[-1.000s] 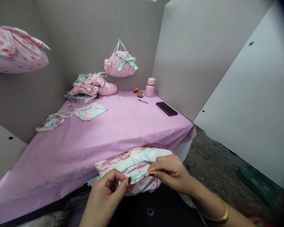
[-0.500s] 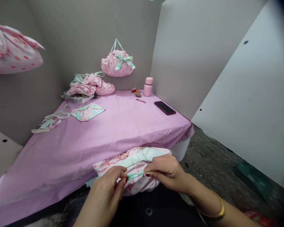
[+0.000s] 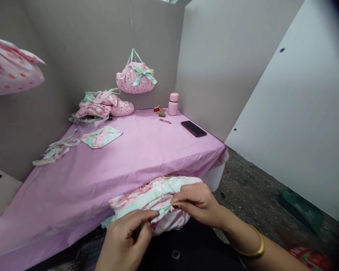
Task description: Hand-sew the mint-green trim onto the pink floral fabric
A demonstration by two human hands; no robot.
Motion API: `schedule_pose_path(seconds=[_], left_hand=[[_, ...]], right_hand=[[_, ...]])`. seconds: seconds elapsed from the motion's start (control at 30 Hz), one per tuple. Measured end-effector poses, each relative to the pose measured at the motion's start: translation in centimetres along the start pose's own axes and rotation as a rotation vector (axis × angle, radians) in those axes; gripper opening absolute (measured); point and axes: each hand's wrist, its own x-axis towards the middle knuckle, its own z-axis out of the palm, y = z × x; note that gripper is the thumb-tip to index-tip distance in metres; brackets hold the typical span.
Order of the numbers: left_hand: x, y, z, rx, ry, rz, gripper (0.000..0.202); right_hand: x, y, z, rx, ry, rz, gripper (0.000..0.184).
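A bundle of pink and pale mint printed fabric (image 3: 161, 188) lies over my lap at the table's front edge. Both hands work at a narrow green-and-white edge of it. My left hand (image 3: 130, 231) pinches this edge between thumb and forefinger, on the left side. A short way to the right, my right hand (image 3: 196, 201), with a red nail showing, pinches the same strip. The strip is stretched between the two. A thin dark thread (image 3: 167, 184) trails across the mint band above my right hand. Whether a needle is held cannot be made out.
On the pink-covered table (image 3: 141, 150) are a folded fabric piece (image 3: 101, 137), loose ties (image 3: 56, 150), heaped pink pouches (image 3: 101, 105), thread snips (image 3: 165, 121), thread spools (image 3: 159, 111), a pink bottle (image 3: 173, 104) and a phone (image 3: 193, 128). A bow-tied pouch (image 3: 136, 78) hangs behind. Grey panels enclose the table.
My left hand has shifted slightly right along the edge and closed its fingers on it. The right hand stays nearly in place. The whole view has shifted a little.
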Motion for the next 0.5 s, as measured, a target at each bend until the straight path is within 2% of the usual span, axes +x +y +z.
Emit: schedule_pose_path(seconds=[0.1, 0.27, 0.4, 0.5], left_hand=[[-0.04, 0.03, 0.09, 0.077, 0.053, 0.127, 0.02], [-0.14, -0.63, 0.45, 0.105, 0.125, 0.245, 0.016], [-0.19, -0.81, 0.39, 0.115, 0.152, 0.252, 0.017], [-0.31, -0.7, 0.42, 0.074, 0.176, 0.182, 0.012]], right_hand=[[-0.08, 0.08, -0.02, 0.007, 0.013, 0.003, 0.021], [-0.1, 0.09, 0.01, 0.026, 0.014, 0.005, 0.019], [-0.1, 0.11, 0.19, 0.04, 0.015, 0.006, 0.018], [-0.21, 0.11, 0.29, 0.045, 0.024, 0.023, 0.017]])
